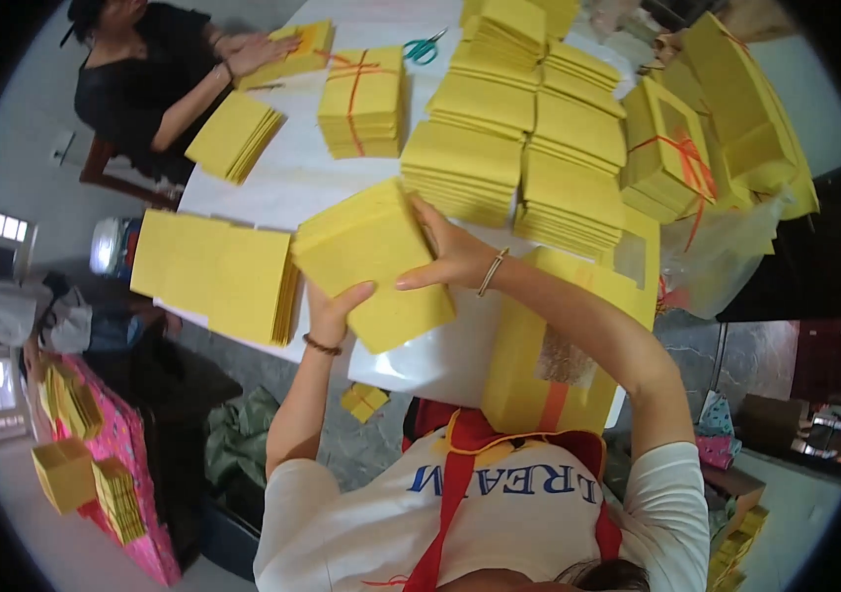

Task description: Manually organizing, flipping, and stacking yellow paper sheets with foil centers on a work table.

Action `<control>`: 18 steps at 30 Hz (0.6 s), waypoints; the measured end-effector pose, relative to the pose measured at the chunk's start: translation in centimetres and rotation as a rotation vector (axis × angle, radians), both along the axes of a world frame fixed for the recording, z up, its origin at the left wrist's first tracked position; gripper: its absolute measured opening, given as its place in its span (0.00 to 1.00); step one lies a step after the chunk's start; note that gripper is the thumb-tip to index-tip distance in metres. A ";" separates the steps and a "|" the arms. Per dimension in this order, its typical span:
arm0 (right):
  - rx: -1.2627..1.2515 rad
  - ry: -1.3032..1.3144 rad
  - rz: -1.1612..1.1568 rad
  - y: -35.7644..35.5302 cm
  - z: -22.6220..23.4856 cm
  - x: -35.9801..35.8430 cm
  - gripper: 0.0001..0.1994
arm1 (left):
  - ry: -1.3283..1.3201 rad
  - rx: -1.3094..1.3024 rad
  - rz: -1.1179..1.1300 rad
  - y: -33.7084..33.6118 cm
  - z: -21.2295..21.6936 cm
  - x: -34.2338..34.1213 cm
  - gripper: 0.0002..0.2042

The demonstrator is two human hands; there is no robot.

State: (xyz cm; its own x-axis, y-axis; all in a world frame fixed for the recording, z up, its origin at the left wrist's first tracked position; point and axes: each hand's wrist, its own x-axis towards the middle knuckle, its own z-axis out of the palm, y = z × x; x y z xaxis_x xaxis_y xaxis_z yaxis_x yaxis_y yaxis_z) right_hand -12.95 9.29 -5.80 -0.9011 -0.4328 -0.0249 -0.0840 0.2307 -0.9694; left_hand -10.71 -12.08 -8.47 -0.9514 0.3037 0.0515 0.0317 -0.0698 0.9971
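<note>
Between both hands I grip a thick, tilted stack of yellow paper packets (366, 252) over the near part of the table. My left hand (330, 314) clasps its lower left side, thumb on top and fingers hidden beneath. At the right side, my right hand (448, 249) holds it with the thumb across the top face and fingers along the edge. Just left of it, a fanned pile of yellow packets (208, 271) lies at the table's edge. To the right, near my right forearm, lies a large yellow piece with a clear window (514, 355).
Rows of yellow packets (465, 158) fill the table's far middle. Bundles tied with red string stand at the back (361, 104) and right (672, 148). Teal scissors (424, 46) lie far off. Across the table, a person in black (144, 74) presses a yellow stack.
</note>
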 end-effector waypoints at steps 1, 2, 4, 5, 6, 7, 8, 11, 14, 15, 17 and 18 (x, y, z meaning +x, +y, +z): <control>0.006 0.019 -0.021 0.0 1.5 0.1 0.51 | -0.078 0.182 0.030 0.4 1.4 0.2 0.32; -0.076 -0.020 -0.053 0.1 2.8 0.2 0.50 | -0.166 0.362 0.056 1.0 2.5 0.0 0.28; -0.236 -0.072 -0.117 0.3 3.9 0.3 0.46 | -0.167 0.362 0.028 2.4 4.6 -0.5 0.28; -0.237 -0.060 -0.131 0.6 4.4 0.4 0.46 | -0.179 0.359 0.025 3.0 5.4 -0.6 0.29; -0.384 -0.110 -0.186 1.0 4.8 0.6 0.43 | -0.180 0.342 0.003 3.6 6.2 -1.1 0.30; -0.539 -0.161 -0.226 0.9 5.6 0.7 0.41 | -0.170 0.336 0.000 3.7 6.4 -1.4 0.30; -0.592 -0.104 -0.293 0.8 5.4 0.7 0.39 | -0.227 0.399 -0.009 3.7 6.3 -1.7 0.31; -0.655 -0.173 -0.316 2.2 6.1 0.9 0.39 | -0.290 0.447 -0.104 3.7 6.6 -1.7 0.34; -0.740 -0.252 -0.350 4.3 6.8 1.1 0.38 | -0.238 0.341 -0.145 5.6 7.9 -1.0 0.37; -0.742 -0.246 -0.357 4.9 7.0 1.2 0.38 | -0.178 0.252 -0.100 6.5 8.6 -0.6 0.38; -0.787 -0.355 -0.354 5.5 8.5 1.7 0.40 | -0.169 0.285 -0.082 7.8 9.8 -1.2 0.38; -0.788 -0.350 -0.357 5.8 8.3 1.8 0.40 | -0.208 0.316 -0.073 8.1 10.0 -1.6 0.39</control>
State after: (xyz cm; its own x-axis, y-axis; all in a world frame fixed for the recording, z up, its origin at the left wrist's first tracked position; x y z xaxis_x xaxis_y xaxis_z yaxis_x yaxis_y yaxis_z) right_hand -11.16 15.05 2.50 -0.9807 -0.1394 -0.1370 0.1917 -0.5485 -0.8139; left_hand -12.35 -4.00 1.50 -0.9279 0.3708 -0.0381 -0.1851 -0.3696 0.9106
